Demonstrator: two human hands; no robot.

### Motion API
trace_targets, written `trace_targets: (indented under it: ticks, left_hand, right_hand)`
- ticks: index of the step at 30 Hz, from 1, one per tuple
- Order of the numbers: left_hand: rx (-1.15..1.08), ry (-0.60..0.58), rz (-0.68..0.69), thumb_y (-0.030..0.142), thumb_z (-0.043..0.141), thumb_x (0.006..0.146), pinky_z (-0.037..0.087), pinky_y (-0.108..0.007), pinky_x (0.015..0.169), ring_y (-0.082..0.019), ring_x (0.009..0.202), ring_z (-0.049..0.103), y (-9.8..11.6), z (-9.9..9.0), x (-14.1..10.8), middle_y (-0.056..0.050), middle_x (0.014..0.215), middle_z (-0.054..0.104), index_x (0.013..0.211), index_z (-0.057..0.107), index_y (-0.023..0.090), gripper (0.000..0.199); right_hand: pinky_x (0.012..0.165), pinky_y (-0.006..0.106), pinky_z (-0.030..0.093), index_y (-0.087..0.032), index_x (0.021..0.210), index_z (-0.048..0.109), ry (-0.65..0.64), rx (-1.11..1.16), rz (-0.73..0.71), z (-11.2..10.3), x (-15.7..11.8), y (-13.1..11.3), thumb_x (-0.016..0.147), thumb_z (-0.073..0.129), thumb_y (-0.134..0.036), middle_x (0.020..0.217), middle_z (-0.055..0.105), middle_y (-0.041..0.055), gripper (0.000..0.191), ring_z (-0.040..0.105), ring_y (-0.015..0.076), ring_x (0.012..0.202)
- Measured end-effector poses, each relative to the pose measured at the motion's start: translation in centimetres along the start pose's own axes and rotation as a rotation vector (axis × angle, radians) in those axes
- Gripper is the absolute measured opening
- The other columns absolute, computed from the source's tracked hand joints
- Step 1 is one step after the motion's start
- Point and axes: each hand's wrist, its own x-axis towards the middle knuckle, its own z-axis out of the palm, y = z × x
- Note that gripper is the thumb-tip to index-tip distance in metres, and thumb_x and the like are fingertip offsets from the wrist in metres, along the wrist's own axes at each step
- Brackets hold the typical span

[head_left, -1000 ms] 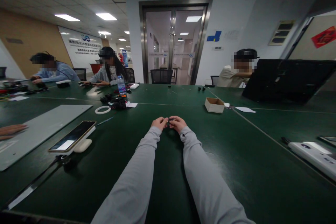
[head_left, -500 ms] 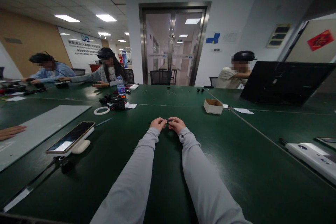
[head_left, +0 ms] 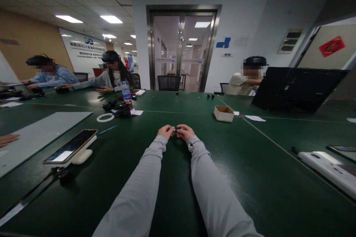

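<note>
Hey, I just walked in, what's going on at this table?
Someone in grey sleeves has the left hand and right hand close together over the green table, fingertips pinched around something small and dark. It's too tiny to tell what it is, or whether it's one piece or two. An open box sits beyond the hands to the right; a phone is off to the left.

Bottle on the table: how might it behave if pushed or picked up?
The bottle may tip if pushed high, standing tall and narrow. Once down, its round body would probably roll. Its clear wall looks like plastic, so squeezing might dent it.
</note>
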Motion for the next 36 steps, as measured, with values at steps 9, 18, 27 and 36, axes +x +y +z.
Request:
trace_targets:
  ticks: [9, 18, 27, 36]
  left_hand:
    - [-0.075, 0.024, 0.089, 0.024, 0.063, 0.063, 0.045, -0.021, 0.056, -0.009, 0.059, 0.055, 0.41, -0.12, -0.27, -0.002, 0.074, 0.062, 0.089, 0.059, 0.017, 0.027]
    - [-0.167, -0.019, -0.001, 0.033, 0.057, 0.068, 0.042, -0.019, 0.049, -0.008, 0.048, 0.052, 0.57, -0.15, -0.32, 0.001, 0.055, 0.058, 0.084, 0.058, 0.016, 0.024]
    - [-0.104, 0.012, -0.005, 0.036, 0.054, 0.069, 0.041, -0.019, 0.047, -0.008, 0.047, 0.052, 0.62, -0.21, -0.26, 0.0, 0.063, 0.061, 0.081, 0.06, 0.017, 0.023]
    - [-0.093, -0.025, 0.052, 0.022, 0.058, 0.065, 0.045, -0.02, 0.052, -0.009, 0.055, 0.055, 1.01, -0.4, -0.57, -0.003, 0.071, 0.062, 0.08, 0.062, 0.016, 0.017]
  right_hand:
    - [0.041, 0.021, 0.048, -0.017, 0.07, 0.058, 0.003, 0.028, 0.037, -0.11, 0.28, -0.04, 0.051, 0.066, -0.007, 0.046, 0.057, -0.0037, 0.022, 0.055, 0.0096, 0.041]
    - [0.042, 0.021, 0.047, -0.017, 0.069, 0.058, -0.005, 0.023, 0.037, -0.02, 0.25, 0.04, 0.05, 0.066, -0.007, 0.046, 0.056, -0.0041, 0.023, 0.054, 0.0089, 0.041]
    - [0.043, 0.021, 0.048, -0.017, 0.07, 0.058, 0.005, 0.017, 0.041, 0.02, 0.14, -0.09, 0.052, 0.064, -0.004, 0.047, 0.056, -0.0038, 0.023, 0.055, 0.0095, 0.042]
    - [0.043, 0.02, 0.048, -0.016, 0.07, 0.058, 0.019, 0.016, 0.047, 0.18, -0.15, -0.35, 0.052, 0.063, -0.005, 0.046, 0.057, -0.0038, 0.022, 0.055, 0.009, 0.041]
